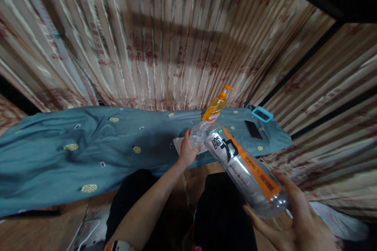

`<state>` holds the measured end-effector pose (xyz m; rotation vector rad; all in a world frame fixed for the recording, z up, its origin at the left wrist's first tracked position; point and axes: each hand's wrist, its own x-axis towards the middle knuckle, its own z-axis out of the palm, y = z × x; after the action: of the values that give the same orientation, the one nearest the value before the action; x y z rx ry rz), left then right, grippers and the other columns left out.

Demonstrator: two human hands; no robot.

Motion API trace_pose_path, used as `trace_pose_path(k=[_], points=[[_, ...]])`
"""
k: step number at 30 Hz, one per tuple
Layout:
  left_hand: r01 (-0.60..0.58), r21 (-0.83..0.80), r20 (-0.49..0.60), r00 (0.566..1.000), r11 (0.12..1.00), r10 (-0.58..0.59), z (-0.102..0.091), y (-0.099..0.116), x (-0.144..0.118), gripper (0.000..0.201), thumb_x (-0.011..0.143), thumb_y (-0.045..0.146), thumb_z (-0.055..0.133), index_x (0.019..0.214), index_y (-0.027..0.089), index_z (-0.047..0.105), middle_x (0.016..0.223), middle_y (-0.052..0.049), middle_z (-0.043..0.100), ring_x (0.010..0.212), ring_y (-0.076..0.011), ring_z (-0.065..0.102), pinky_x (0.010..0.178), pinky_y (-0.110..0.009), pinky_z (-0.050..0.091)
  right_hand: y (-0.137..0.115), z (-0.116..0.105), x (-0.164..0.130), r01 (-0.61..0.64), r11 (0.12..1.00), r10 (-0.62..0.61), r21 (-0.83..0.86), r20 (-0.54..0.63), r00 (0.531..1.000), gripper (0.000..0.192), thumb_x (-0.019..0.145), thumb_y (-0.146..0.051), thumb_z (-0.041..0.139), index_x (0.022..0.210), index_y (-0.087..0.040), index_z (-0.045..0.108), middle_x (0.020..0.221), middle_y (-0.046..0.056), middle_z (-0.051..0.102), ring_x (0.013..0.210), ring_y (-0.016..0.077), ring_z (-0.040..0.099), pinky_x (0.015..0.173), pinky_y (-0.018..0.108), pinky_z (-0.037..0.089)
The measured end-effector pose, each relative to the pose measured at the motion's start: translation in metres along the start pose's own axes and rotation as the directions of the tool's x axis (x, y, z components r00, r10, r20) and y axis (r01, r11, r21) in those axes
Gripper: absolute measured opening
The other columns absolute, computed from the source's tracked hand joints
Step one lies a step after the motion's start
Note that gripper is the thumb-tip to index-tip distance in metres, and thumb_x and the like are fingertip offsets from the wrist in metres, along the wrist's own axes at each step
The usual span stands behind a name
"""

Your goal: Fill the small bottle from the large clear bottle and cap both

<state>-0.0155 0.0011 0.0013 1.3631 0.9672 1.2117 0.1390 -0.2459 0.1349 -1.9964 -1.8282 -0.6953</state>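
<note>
A large clear plastic bottle point(235, 160) with a silver and orange label slants across the front, its neck end up and to the left. My right hand point(297, 211) is closed round its base. My left hand point(189, 150) grips a small clear plastic container point(195, 136) against the bottle's neck end; whether it is a cup or a small bottle I cannot tell. No liquid is discernible in either. Just behind stands an orange pump bottle point(216, 106) of yellow liquid. A white sheet point(177, 144) lies under my left hand.
Blue-green cloth with pineapple prints point(153, 133) covers the long narrow surface ahead. On its right lie a dark phone point(253, 130) and a blue-framed digital clock point(262, 114). Patterned curtains point(165, 43) hang behind. Dark frame bars point(303, 78) cross at right.
</note>
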Motion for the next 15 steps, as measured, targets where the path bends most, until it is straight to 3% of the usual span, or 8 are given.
trace_pose_path(k=[5, 12, 15], points=[[-0.012, 0.012, 0.003, 1.0, 1.0, 0.012, 0.001, -0.004, 0.001, 0.087, 0.062, 0.008, 0.076, 0.141, 0.024, 0.044, 0.141, -0.009, 0.061, 0.133, -0.0295, 0.057, 0.122, -0.051, 0.037, 0.004, 0.001, -0.001, 0.03, 0.999, -0.031, -0.017, -0.014, 0.999, 0.087, 0.09, -0.073, 0.051, 0.15, -0.011, 0.037, 0.114, 0.017, 0.072, 0.073, 0.0253, 0.076, 0.052, 0.033, 0.061], [-0.013, 0.032, -0.012, 1.0, 0.999, 0.014, 0.002, -0.012, 0.002, 0.087, 0.062, 0.007, 0.076, 0.142, 0.023, 0.044, 0.142, -0.01, 0.059, 0.134, -0.0306, 0.056, 0.122, -0.051, 0.036, 0.004, 0.004, 0.002, 0.052, 0.998, -0.05, 0.023, -0.056, 0.997, 0.078, 0.093, -0.065, 0.054, 0.144, -0.007, 0.043, 0.114, 0.017, 0.071, 0.085, 0.025, 0.077, 0.072, 0.031, 0.064], [-0.015, 0.03, -0.01, 1.0, 0.999, 0.015, 0.001, -0.013, 0.002, 0.087, 0.062, 0.008, 0.076, 0.142, 0.022, 0.044, 0.142, -0.011, 0.059, 0.134, -0.031, 0.056, 0.121, -0.051, 0.037, 0.003, 0.005, 0.004, 0.034, 0.999, -0.033, 0.026, -0.063, 0.997, 0.078, 0.093, -0.067, 0.052, 0.142, -0.006, 0.044, 0.116, 0.018, 0.071, 0.089, 0.0245, 0.077, 0.07, 0.029, 0.064]])
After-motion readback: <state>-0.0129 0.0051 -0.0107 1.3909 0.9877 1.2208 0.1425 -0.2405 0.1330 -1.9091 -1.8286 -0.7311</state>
